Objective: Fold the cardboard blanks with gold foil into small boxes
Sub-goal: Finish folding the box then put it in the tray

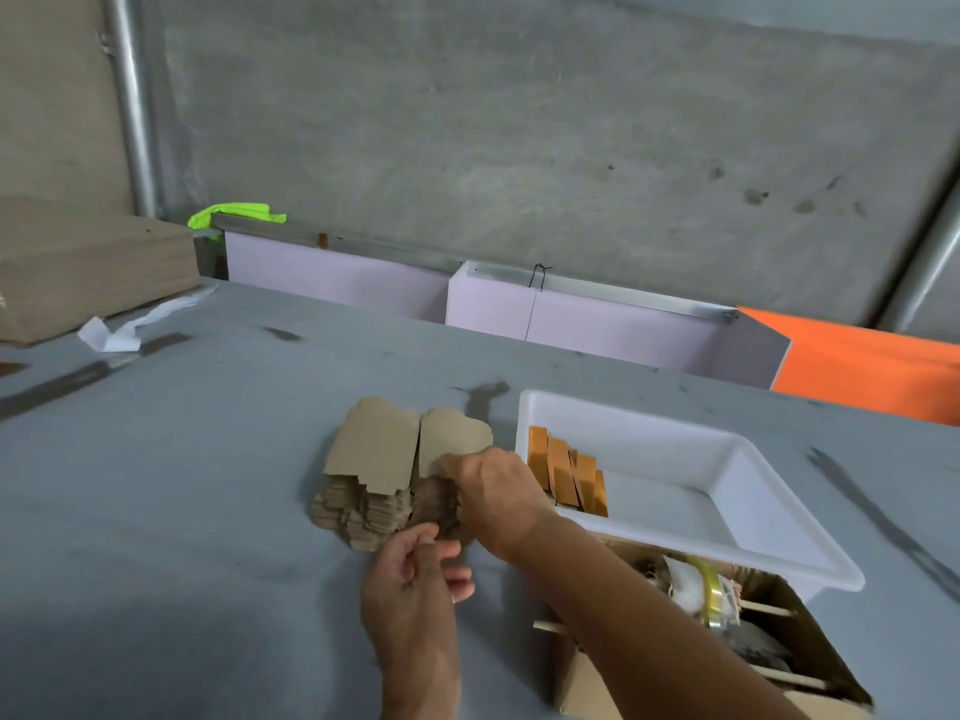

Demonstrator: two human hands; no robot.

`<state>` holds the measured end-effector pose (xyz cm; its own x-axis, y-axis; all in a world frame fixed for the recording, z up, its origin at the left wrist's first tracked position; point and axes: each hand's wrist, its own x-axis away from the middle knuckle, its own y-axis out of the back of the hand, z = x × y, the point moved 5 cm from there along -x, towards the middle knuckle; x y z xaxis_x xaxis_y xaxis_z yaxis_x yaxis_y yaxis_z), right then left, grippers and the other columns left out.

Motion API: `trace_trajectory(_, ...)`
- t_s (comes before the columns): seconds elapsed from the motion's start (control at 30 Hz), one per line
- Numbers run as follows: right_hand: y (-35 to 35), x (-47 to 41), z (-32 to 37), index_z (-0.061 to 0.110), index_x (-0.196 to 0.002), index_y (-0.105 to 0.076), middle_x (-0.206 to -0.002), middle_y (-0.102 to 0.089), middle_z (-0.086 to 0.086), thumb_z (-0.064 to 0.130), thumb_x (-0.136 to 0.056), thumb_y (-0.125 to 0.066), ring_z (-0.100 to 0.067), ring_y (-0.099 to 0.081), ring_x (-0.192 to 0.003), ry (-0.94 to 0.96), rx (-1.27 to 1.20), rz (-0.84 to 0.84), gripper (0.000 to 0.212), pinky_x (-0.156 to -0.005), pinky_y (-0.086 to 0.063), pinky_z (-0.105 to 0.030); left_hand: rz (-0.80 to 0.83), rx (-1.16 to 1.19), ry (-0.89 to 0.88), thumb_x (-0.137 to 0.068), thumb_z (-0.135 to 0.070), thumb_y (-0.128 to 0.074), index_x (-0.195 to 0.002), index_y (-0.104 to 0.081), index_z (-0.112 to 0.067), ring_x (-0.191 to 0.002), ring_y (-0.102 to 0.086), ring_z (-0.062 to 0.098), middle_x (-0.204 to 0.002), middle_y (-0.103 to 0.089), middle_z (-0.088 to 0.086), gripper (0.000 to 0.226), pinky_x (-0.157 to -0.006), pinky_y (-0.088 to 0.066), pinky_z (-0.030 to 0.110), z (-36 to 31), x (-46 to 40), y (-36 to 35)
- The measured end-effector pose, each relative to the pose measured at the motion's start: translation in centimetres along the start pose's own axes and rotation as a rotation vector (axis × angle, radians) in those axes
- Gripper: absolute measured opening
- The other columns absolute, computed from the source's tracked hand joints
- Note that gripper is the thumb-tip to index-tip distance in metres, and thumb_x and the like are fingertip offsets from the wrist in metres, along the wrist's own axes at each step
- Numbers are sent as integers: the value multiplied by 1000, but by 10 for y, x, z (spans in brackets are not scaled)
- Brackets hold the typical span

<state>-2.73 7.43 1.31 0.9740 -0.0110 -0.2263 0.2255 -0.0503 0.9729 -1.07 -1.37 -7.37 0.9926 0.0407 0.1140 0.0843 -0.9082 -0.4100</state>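
Both hands pinch stacked blanks [410,475] — right [496,493], left [410,589].

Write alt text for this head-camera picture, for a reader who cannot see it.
Two hands work at a stack of brown cardboard blanks on a grey table: the right hand pinches the top blank, the left hand curls near the stack's front edge. Beside them a white tray holds a few gold boxes.

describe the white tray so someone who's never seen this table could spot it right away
On the grey table, look right of the stacks of brown cardboard blanks. The white tray is a shallow plastic rectangle with a row of gold boxes at its left end; the open cardboard carton nearer the person is brown.
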Motion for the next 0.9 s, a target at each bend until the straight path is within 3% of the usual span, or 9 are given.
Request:
trace_trajectory(0.1, 2, 0, 0, 9, -109, -58, -98, -65, -12, 5, -91, -49, -26, -51, -80, -26, 12, -64, 20, -72, -35, -30, -4, -12, -2, -95, 0, -47, -89, -64, -8, -52, -57, 21, -72, -67, 13, 19, -42, -49, 22, 1, 0, 1)
trace_trajectory(0.27, 5, 3, -12, 6, -99, -64, -86, -67, -15, 1, -91, -44, -30, -54, -73, -191, -172, -227, 23, -73, -47, -36, 4, -20, 11, -94, 0, -47, -86, -63, -11, -53, -56, 23, -73, -67, 13, 21, -43, -48, 24, 5, -1, 0)
trace_trajectory(0.4, 17, 9, -25, 6, -100, -67, -77, -65, -15, -6, -87, -42, -26, -51, -64, -304, -251, -397, 31, -59, -39, -30, 10, -12, 12, -94, 1, -47, -82, -63, -12, -52, -55, 22, -71, -66, 14, 24, -41, -47, 23, 8, -2, -2)
trace_trajectory(0.6, 48, 24, -45, 9, -94, -72, -73, -67, -15, 2, -88, -49, -32, -54, -63, -398, -373, -683, 24, -58, -36, -27, 40, 14, 23, -94, 1, -48, -82, -65, -11, -50, -53, 21, -67, -65, 14, 24, -38, -46, 20, 10, -1, -5)
trace_trajectory(0.67, 58, 33, -54, 9, -95, -73, -76, -69, -10, 1, -88, -52, -25, -57, -64, -440, -460, -744, 24, -61, -39, -24, 52, 25, 25, -94, 1, -49, -80, -65, -13, -50, -53, 21, -66, -65, 12, 25, -38, -47, 20, 8, 1, -6)
trace_trajectory(0.8, 67, 60, -73, 14, -96, -75, -74, -65, 15, 2, -86, -58, 4, -59, -64, -596, -804, -840, 23, -60, -40, 1, 89, 21, 0, -92, -2, -54, -83, -68, -12, -50, -55, 17, -64, -67, 6, 20, -40, -48, 21, 2, 8, -7)
trace_trajectory(0.9, 64, 86, -79, 22, -84, -71, -71, -66, 15, 2, -85, -62, 9, -61, -60, -686, -1076, -805, 23, -54, -44, -3, 139, 24, -23, -92, -10, -58, -86, -70, -16, -51, -57, 12, -71, -69, 3, 14, -43, -49, 21, -6, 18, -11)
